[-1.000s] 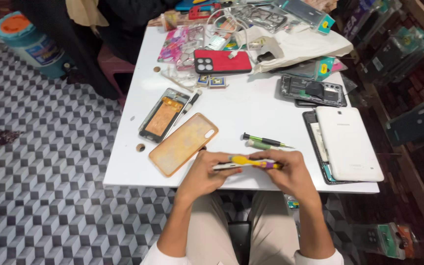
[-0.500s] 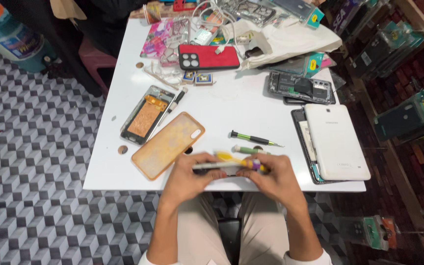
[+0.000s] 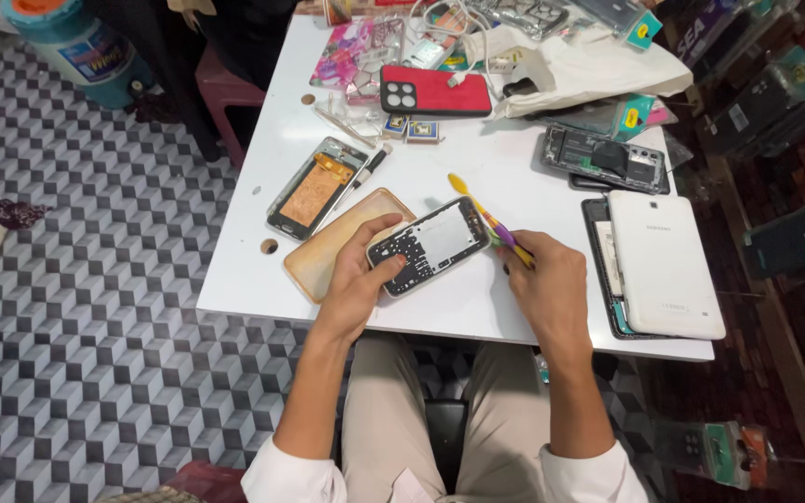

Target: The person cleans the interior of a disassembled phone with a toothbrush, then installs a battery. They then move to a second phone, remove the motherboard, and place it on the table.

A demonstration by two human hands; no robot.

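Since a moment ago the hands have parted: the opened phone (image 3: 429,246), then held edge-on between both hands, is now turned flat with its inner side up, and the yellow-and-purple pry tool (image 3: 488,218) has swung up to point away from the person. The left hand (image 3: 365,270) has its fingers (image 3: 386,226) curled shut around the near end of the phone, holding it just above the tabletop (image 3: 477,307). The right hand (image 3: 544,279) is closed on the tool's handle, the yellow tip reaching past the phone's far edge. Just left of the left fingers lies a tan phone case (image 3: 328,250), and beyond it a phone frame with an orange back (image 3: 314,189). To the right of the right fingers rests a white tablet (image 3: 661,247); farther off lies a red phone case (image 3: 434,90).
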